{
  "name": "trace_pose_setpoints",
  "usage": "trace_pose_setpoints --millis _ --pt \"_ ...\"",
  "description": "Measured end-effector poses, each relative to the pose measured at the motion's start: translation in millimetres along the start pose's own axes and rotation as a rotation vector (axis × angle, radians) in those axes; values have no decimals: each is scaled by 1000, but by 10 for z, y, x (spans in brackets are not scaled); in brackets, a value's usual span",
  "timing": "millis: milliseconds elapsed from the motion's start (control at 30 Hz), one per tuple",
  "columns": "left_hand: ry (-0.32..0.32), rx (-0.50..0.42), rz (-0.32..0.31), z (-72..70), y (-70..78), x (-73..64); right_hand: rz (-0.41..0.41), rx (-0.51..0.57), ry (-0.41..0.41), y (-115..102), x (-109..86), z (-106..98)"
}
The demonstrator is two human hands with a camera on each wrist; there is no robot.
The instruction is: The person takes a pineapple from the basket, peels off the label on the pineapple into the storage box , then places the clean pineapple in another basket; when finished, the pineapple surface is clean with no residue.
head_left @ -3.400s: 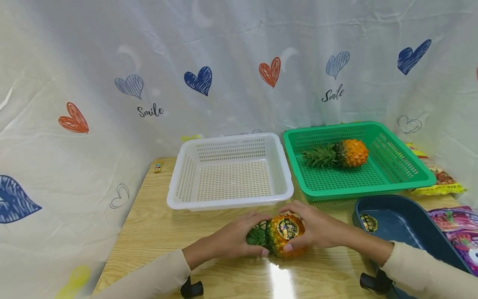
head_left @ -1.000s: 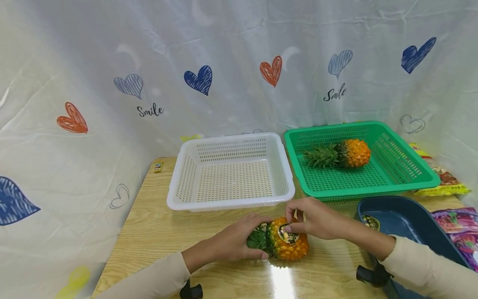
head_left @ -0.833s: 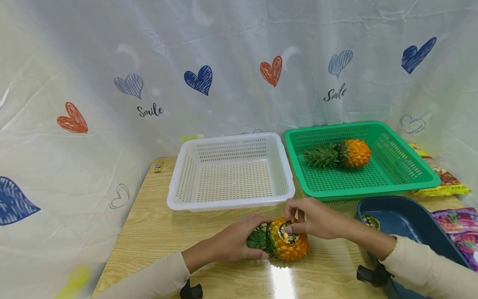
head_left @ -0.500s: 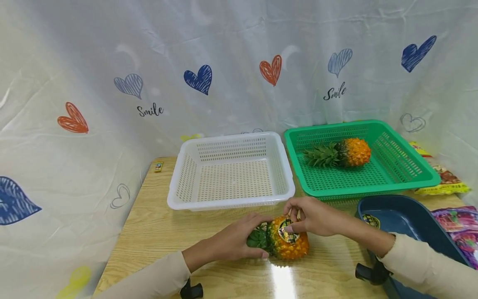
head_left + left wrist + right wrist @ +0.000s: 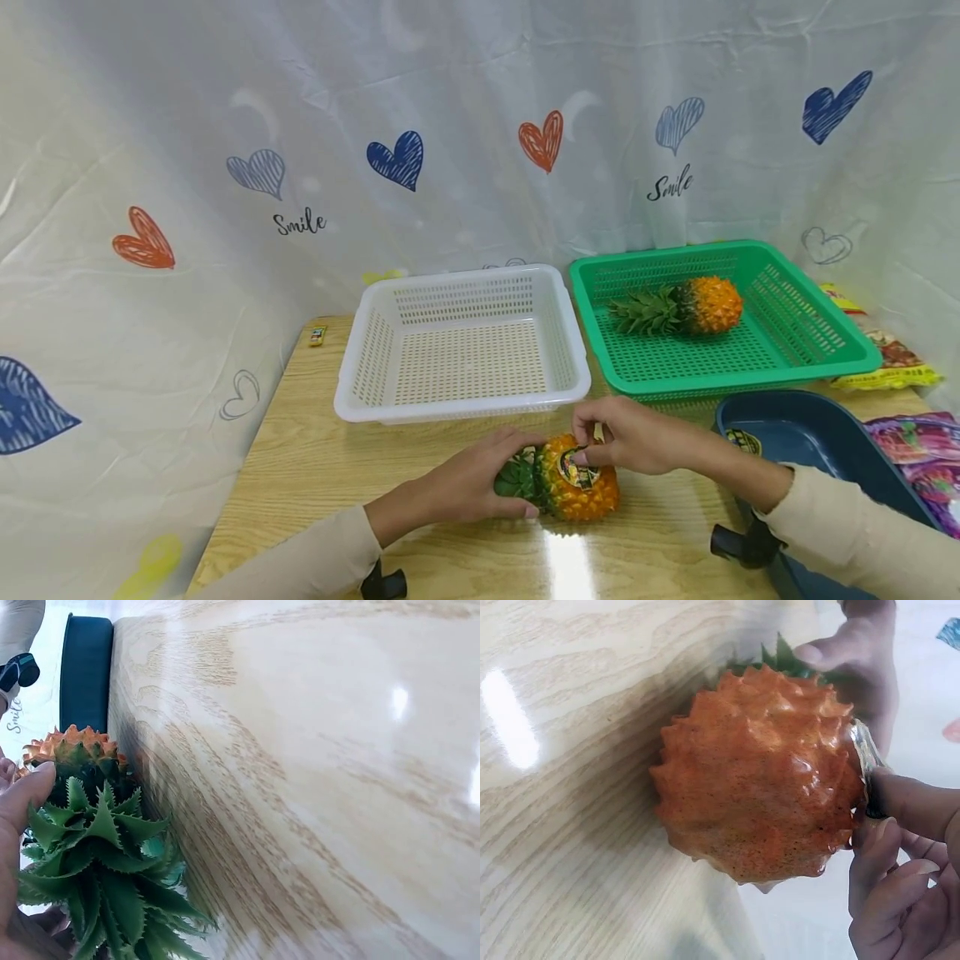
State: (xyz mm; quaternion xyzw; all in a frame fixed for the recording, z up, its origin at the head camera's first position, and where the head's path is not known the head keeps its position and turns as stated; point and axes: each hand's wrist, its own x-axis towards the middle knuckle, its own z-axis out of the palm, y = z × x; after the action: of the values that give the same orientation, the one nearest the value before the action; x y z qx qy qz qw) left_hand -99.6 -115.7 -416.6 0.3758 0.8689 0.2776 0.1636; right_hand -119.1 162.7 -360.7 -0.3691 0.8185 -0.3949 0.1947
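Observation:
A small orange pineapple (image 5: 581, 492) lies on its side at the front of the table, its green crown pointing left. My left hand (image 5: 480, 475) grips it around the crown leaves (image 5: 112, 870), with the thumb along the near side. On the upper face of the fruit is a round black-and-gold label (image 5: 576, 472). My right hand (image 5: 637, 437) pinches this label between thumb and fingertips at its right edge. Seen from the right wrist, the label (image 5: 866, 754) stands partly away from the spiky skin, and my right fingertips (image 5: 877, 832) are right beside the fruit.
Behind the hands stand a white basket (image 5: 465, 410) and a green basket (image 5: 742, 382) holding another pineapple (image 5: 712, 306). A dark blue tub (image 5: 810, 433) with a similar label (image 5: 744, 442) on its rim is at right. Snack packets (image 5: 918, 454) lie beyond it; a tiny packet (image 5: 317, 336) sits back left.
My right hand has gone from holding the fruit's body to pinching the label's edge. Over the last second it shifts only slightly; the left hand keeps its place on the crown.

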Motion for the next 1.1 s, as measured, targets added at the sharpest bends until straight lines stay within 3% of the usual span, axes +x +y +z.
trace_pose_setpoints --millis 233,533,1100 --pt "-9 -27 -20 -2 -11 -2 9 56 45 -31 -23 -76" --pt "1 -16 -12 -4 -1 1 32 75 106 43 -86 -34" --pt "-3 -8 -15 2 -9 2 78 156 113 164 -328 -138"
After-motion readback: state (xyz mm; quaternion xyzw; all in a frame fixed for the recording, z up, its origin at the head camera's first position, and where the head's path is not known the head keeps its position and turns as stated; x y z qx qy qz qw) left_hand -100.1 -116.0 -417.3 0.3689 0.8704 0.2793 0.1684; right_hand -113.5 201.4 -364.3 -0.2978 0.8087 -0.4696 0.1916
